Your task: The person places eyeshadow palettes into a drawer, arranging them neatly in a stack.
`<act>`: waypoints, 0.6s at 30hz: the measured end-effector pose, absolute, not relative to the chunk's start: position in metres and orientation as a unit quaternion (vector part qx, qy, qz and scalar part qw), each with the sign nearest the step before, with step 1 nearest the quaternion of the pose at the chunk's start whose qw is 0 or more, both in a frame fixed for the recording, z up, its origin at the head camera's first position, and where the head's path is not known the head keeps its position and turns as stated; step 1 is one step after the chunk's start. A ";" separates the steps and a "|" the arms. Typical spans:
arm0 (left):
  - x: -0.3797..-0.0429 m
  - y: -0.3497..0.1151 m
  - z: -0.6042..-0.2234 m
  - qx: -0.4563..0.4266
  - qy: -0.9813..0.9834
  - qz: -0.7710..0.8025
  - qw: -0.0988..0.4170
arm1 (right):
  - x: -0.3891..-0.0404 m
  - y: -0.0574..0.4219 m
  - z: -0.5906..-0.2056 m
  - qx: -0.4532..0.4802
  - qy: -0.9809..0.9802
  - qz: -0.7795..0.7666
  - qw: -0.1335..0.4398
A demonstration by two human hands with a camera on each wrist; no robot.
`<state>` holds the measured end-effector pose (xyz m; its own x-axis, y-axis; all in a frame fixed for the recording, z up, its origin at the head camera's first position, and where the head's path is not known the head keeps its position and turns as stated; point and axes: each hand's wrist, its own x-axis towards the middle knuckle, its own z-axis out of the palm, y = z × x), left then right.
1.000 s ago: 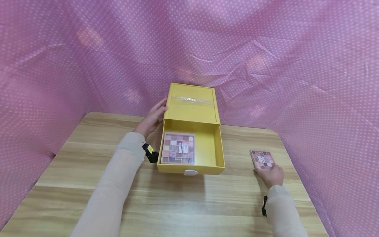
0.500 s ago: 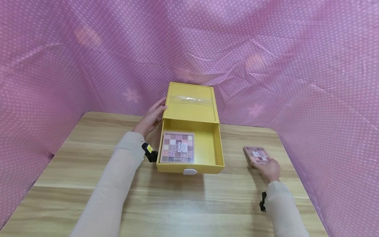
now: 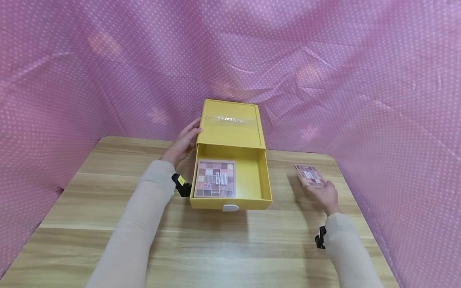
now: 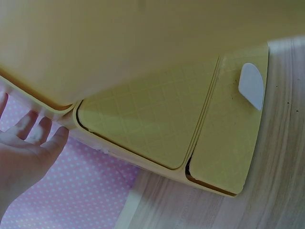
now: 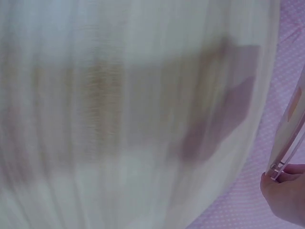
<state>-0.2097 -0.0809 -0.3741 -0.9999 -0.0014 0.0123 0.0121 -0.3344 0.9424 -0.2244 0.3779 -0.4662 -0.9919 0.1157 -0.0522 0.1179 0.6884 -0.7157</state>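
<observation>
In the head view, a yellow drawer box point(image 3: 234, 134) stands on the table with its top drawer point(image 3: 253, 182) pulled out. Inside, against the left wall, lies an eyeshadow palette point(image 3: 216, 179) marked "BACK". My left hand point(image 3: 183, 143) rests against the left side of the box, its fingers extended along it; the left wrist view also shows these fingers point(image 4: 56, 138) at the box's edge. Off to the right, my right hand point(image 3: 325, 197) pinches a second eyeshadow palette point(image 3: 309, 175) by its near edge, above the table. The right wrist view catches this palette point(image 5: 286, 126) edge-on.
Strips of clear tape point(image 3: 230, 120) cross the box top. A white knob point(image 3: 230, 208) sits on the drawer front. Lower yellow fronts with a white handle point(image 4: 251, 86) appear in the left wrist view. Pink dotted cloth point(image 3: 309, 80) hangs around the wooden table point(image 3: 216, 256).
My right hand has lifted the palette and moved it away from me and slightly left; its shadow now falls apart from it on the table. The left hand stays at the box.
</observation>
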 end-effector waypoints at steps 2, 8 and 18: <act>-0.210 -0.081 -0.374 -0.004 -0.581 -0.814 0.007 | -0.227 0.376 -0.461 0.052 0.920 -0.389 -0.007; -0.210 -0.082 -0.374 0.004 -0.590 -0.807 0.006 | -0.234 0.369 -0.442 0.032 0.930 -0.367 -0.010; -0.214 -0.081 -0.376 0.000 -0.577 -0.817 0.002 | -0.239 0.351 -0.403 -0.007 0.930 -0.367 0.003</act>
<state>-0.2138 -0.0812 -0.3760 -1.0000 -0.0025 0.0029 0.0036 -0.3349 0.9423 -0.2392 0.3506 -0.4026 -0.9999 -0.0153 -0.0007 -0.0107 0.7304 -0.6830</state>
